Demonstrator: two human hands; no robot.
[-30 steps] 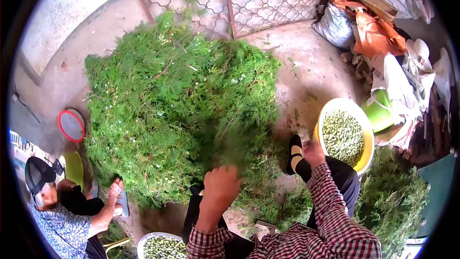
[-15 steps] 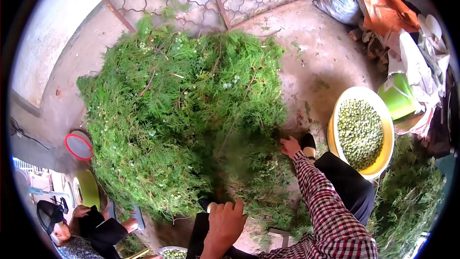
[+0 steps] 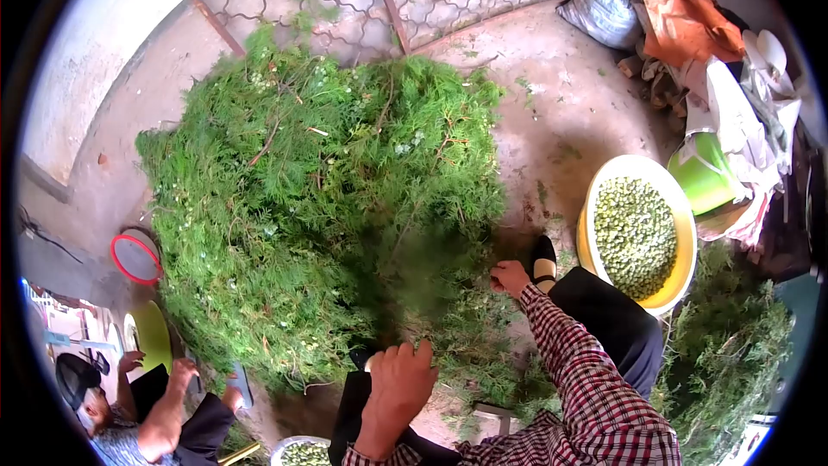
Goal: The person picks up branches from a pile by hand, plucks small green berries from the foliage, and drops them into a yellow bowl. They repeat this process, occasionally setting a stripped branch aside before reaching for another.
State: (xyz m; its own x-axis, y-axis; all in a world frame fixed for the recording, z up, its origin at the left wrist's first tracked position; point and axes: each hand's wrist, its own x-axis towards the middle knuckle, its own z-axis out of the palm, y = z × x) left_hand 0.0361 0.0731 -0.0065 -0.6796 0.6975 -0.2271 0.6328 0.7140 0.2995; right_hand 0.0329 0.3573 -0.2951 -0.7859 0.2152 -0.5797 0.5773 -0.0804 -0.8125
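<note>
A wide heap of green conifer branches (image 3: pixel 319 181) with pale little cones covers the floor in front of me. My left hand (image 3: pixel 402 390) is raised over my lap at the near edge of the heap, knuckles up and fingers curled. Whatever those fingers may hold is hidden. At the heap's right edge, beside my shoe (image 3: pixel 543 259), my right hand (image 3: pixel 511 278) is closed, its fingers curled toward the greenery. I cannot make out anything in it. Right of my knee stands a yellow tub (image 3: pixel 585 229) filled with small green cones (image 3: pixel 636 237).
Another person (image 3: pixel 155 418) sits at lower left near a yellow-green tub (image 3: pixel 153 341) and a bowl of cones (image 3: pixel 278 453). A red-rimmed sieve (image 3: pixel 158 259) lies left. More branches (image 3: pixel 729 349), a green bucket (image 3: pixel 703 174) and bags (image 3: pixel 604 9) are at right.
My right hand's pointing finger has curled in, and the hand has shifted slightly left and down. My left hand has moved slightly left. The other person's hands have risen.
</note>
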